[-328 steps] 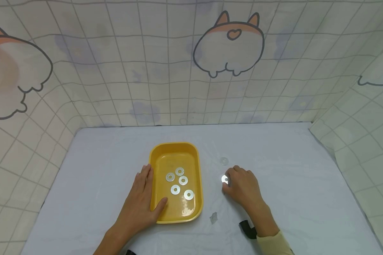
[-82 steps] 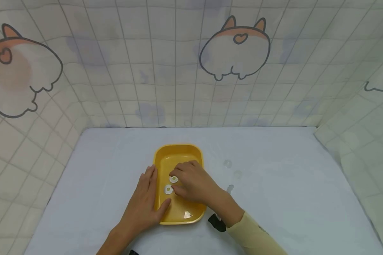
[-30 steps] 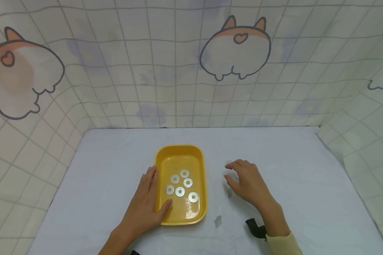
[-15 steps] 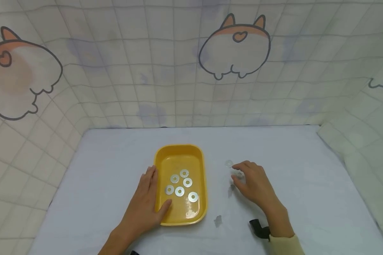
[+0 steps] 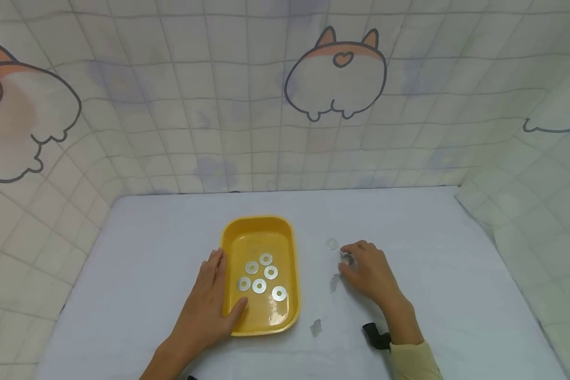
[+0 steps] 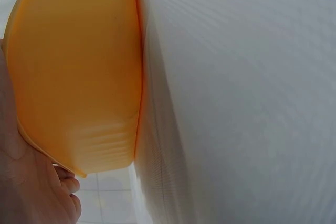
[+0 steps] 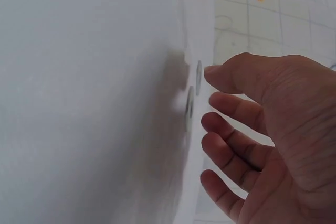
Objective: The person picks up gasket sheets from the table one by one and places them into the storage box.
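A yellow tray (image 5: 285,322) stands on the white table with several flat metal washers (image 5: 271,272) lying apart on its floor. My left hand (image 5: 203,303) rests along the tray's left rim, fingers straight and thumb reaching over the edge; the left wrist view has its palm beside the outer wall. Right of the tray, my right hand (image 5: 372,272) hovers with thumb and fingers spread around a washer (image 5: 347,258) on the cloth. A gap shows between its fingertips and that washer (image 7: 189,109) in the right wrist view. Another, paler washer (image 5: 332,243) lies just beyond.
Grey patches (image 5: 315,328) mark the cloth between the tray and the right forearm. A black strap piece (image 5: 376,336) sits at the right wrist. Tiled-pattern curtains (image 5: 266,105) enclose the table at the back and both sides.
The right hand was inside the tray 2.7 s ago and has since moved right, over a washer on the table. The tray holds one more washer than 10.9 s ago. The left hand stays put.
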The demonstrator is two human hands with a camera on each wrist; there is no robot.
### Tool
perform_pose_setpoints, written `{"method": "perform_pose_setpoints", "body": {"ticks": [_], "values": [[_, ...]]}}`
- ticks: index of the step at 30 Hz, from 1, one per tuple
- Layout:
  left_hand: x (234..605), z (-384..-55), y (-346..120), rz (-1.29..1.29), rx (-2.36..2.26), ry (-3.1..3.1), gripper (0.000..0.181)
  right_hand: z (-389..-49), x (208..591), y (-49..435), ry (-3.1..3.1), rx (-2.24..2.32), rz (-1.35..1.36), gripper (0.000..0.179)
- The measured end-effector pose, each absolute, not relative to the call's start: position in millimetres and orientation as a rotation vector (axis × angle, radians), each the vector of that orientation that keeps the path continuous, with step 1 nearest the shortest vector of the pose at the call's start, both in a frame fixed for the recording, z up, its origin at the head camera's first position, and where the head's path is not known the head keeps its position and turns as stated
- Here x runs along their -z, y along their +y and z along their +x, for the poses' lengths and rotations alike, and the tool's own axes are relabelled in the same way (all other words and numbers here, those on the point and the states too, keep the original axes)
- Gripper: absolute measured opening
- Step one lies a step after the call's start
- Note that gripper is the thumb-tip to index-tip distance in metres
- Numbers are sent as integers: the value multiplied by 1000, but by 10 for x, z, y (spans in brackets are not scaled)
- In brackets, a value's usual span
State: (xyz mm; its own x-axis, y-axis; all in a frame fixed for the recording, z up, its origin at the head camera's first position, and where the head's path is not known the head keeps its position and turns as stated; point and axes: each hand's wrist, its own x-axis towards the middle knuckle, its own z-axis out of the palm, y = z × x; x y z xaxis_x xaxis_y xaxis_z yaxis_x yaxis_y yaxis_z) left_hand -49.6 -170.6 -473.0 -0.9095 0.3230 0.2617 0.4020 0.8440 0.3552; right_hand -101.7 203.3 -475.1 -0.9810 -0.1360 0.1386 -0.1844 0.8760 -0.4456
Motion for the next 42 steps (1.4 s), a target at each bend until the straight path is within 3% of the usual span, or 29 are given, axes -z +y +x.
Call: {"method": "perform_pose_setpoints", "body": {"ticks": [19, 42], "values": [[4724, -499, -1704, -594, 584, -2786, 98, -1003, 4738, 2043, -3024, -727, 101, 29], [4703, -491, -1705, -571, 585, -2817, 97, -1042, 4691, 1999, -3030, -492, 125, 22]]}}
